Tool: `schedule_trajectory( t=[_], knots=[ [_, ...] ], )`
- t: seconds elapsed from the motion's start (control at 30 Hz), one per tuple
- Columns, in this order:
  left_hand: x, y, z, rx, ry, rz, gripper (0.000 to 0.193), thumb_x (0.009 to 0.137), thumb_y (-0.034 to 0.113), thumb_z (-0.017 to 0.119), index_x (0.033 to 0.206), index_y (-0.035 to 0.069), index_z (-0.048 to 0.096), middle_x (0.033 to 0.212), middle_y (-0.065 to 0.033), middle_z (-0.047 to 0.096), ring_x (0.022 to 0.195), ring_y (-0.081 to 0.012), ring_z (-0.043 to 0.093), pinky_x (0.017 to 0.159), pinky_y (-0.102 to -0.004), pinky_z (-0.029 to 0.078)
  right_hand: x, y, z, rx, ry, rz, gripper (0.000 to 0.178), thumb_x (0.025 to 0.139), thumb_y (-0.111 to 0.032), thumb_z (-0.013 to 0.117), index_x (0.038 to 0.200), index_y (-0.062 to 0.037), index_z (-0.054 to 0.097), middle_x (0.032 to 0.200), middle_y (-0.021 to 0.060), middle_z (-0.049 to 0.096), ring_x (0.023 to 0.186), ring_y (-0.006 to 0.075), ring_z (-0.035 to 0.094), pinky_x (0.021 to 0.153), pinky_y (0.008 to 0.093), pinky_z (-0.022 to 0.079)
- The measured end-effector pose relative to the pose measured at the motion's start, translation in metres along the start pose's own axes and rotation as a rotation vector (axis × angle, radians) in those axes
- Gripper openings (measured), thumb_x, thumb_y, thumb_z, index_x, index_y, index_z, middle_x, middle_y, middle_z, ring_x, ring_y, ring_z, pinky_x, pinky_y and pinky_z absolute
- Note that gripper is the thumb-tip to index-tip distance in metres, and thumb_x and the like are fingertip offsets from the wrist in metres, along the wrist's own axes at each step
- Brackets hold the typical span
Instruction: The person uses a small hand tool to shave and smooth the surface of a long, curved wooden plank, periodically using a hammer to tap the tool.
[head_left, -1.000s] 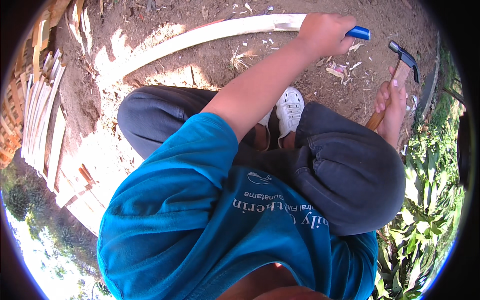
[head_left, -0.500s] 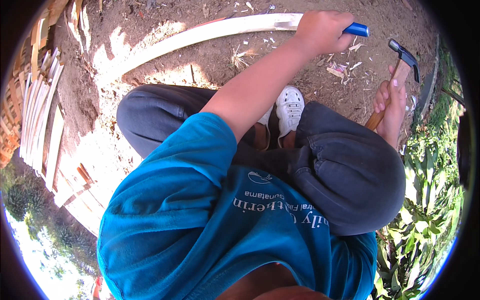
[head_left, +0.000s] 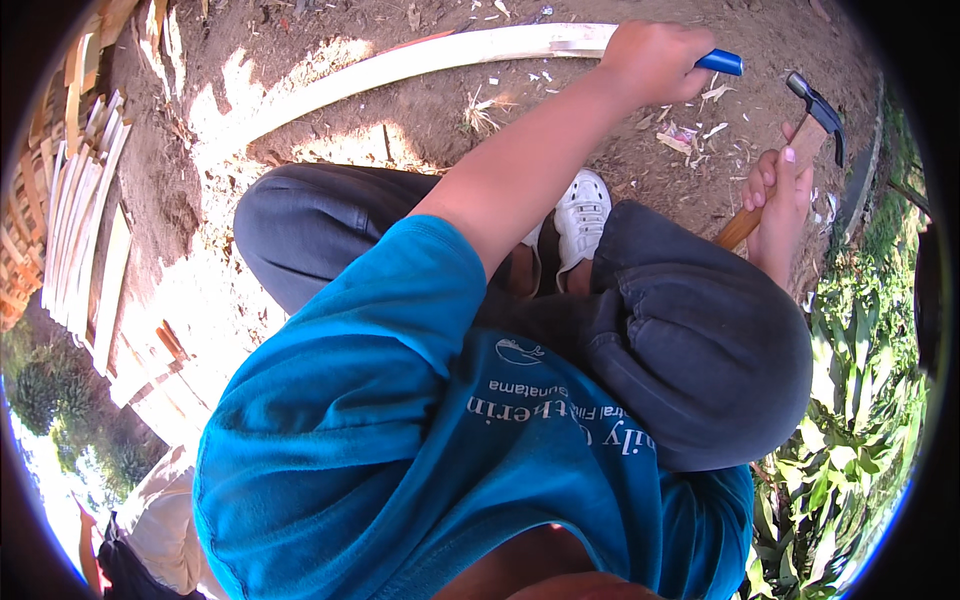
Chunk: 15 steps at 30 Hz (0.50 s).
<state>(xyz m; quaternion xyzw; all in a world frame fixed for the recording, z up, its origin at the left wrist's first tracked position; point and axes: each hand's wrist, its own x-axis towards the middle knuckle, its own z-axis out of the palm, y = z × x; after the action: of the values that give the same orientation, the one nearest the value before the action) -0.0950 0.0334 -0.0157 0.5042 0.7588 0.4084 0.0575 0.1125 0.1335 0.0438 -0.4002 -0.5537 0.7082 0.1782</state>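
Note:
My left hand [head_left: 655,62] is closed around a chisel with a blue handle [head_left: 720,62]. The handle's end sticks out to the right of the fist. On the fist's left side, the flat metal blade lies along the end of a long, pale, curved wooden strip [head_left: 400,68], whose right end my fist partly hides. Beyond my right knee, my right hand [head_left: 778,205] grips a claw hammer [head_left: 822,115] by its wooden handle. The dark head points up and stands apart from the chisel.
Bare soil [head_left: 420,125] with scattered wood chips lies ahead. A stack of pale wooden strips [head_left: 80,230] is at the left. Green leafy plants [head_left: 850,400] grow at the right. My crossed legs and white shoe [head_left: 582,215] sit below the strip. Pale cloth [head_left: 165,525] shows at lower left.
The chisel and my left hand have shifted slightly right. The hammer head has moved a little right, its handle slanting more. Pale cloth and a dark shape have appeared at lower left.

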Motion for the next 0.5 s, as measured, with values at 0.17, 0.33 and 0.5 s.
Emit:
schedule_trajectory(
  t=[0.17, 0.33, 0.5],
  knots=[
    [0.003, -0.002, 0.008, 0.066, -0.115, -0.042, 0.017, 0.083, 0.018, 0.067, 0.096, 0.009, 0.061, 0.085, -0.0177, 0.071, 0.081, -0.0407, 0.07, 0.07, -0.0524, 0.057, 0.002, 0.002, -0.005, -0.113, -0.078, 0.042, 0.04, 0.11, -0.025, 0.051, 0.145, -0.0051, 0.048, 0.076, -0.0037, 0.042, 0.055, 0.003, 0.038, 0.048, 0.0207, 0.034],
    [0.001, -0.001, 0.008, 0.112, -0.164, -0.056, 0.018, 0.084, 0.019, 0.067, 0.097, 0.01, 0.062, 0.086, -0.0175, 0.072, 0.081, -0.0404, 0.071, 0.07, -0.0528, 0.057, 0.011, 0.009, -0.009, -0.129, -0.084, 0.131, 0.039, 0.109, -0.027, 0.054, 0.141, -0.0058, 0.052, 0.076, -0.0042, 0.043, 0.054, 0.0035, 0.04, 0.046, 0.0211, 0.034],
    [0.0, -0.001, 0.008, 0.108, -0.154, -0.046, 0.018, 0.084, 0.02, 0.068, 0.098, 0.01, 0.062, 0.087, -0.0178, 0.073, 0.081, -0.0404, 0.071, 0.071, -0.0529, 0.057, 0.014, 0.014, -0.006, 0.018, 0.043, 0.057, 0.039, 0.108, -0.028, 0.056, 0.142, -0.0074, 0.052, 0.076, -0.0042, 0.043, 0.054, 0.0036, 0.04, 0.046, 0.0211, 0.034]
  ],
)
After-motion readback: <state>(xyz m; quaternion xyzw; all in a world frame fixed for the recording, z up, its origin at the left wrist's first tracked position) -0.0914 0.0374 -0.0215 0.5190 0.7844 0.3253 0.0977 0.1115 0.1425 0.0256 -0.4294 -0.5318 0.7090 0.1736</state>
